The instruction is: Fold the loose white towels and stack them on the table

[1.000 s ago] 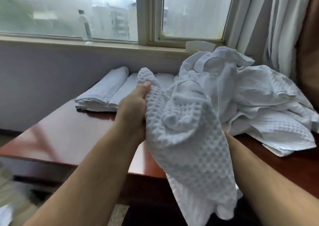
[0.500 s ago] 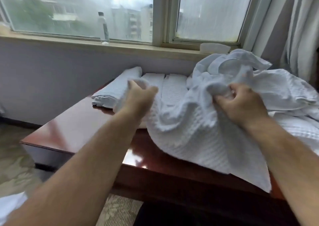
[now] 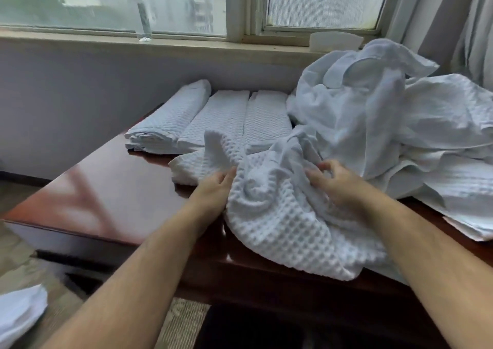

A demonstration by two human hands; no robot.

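- White folded towels are lying back left on the worktop.
- Left hand is pinching a ridge of the crumpled waffle towel at the front edge.
- Right hand is gripping it too, fingers curled; corners need finding, then flattening.
- Loose pile is waiting, right.

Grey daylight comes through a pale-framed glass window across the top of the frame, with blurred buildings beyond. A clear plastic bottle stands on the cream windowsill, upper left. Below, a pale lavender wall backs a glossy reddish-brown wooden table. Grey-white curtains hang upper right; patterned beige carpet lies at the bottom.
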